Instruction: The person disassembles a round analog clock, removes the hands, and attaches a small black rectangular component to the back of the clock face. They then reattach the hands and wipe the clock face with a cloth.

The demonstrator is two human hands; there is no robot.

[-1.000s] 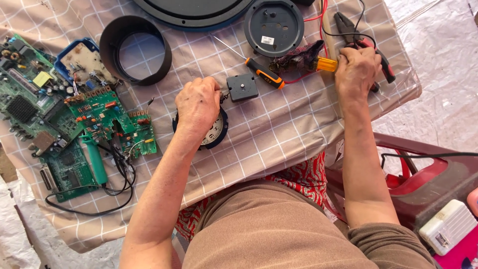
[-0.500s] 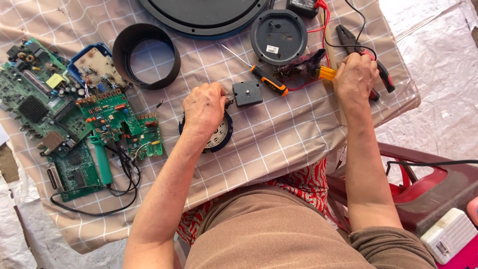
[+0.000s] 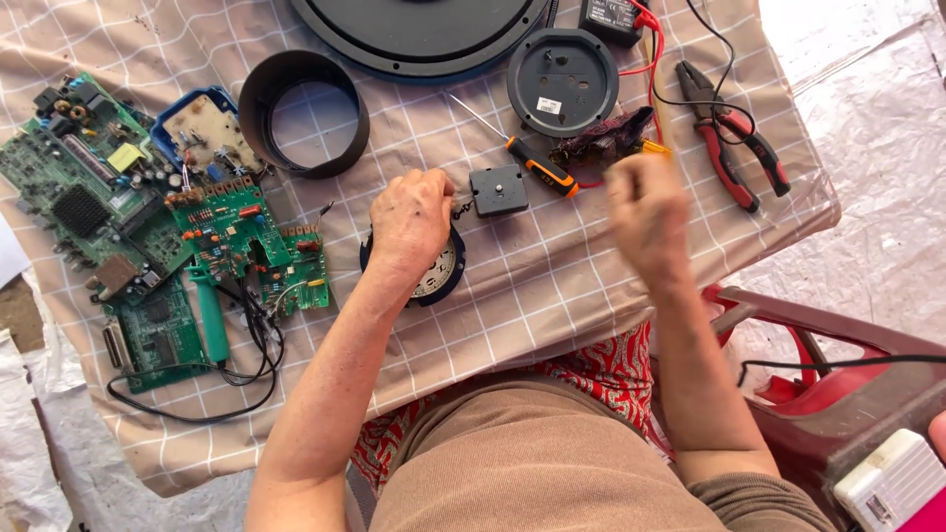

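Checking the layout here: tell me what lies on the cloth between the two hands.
In the head view, between the left hand and the blurred right hand lie a small dark square box and an orange-and-black screwdriver.

Checked woven cloth (image 3: 552, 296) covers the table, matt and slightly creased. Green circuit boards (image 3: 148, 227) look glossy, studded with metal parts. Black ring (image 3: 304, 113): smooth matt plastic. Pliers (image 3: 734, 148): dull metal, red rubbery handles.

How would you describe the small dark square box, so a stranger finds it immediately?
On the checked cloth, look just right of the left hand. The small dark square box lies there, beside the orange-handled screwdriver. It alone is square with a light dot at its centre.
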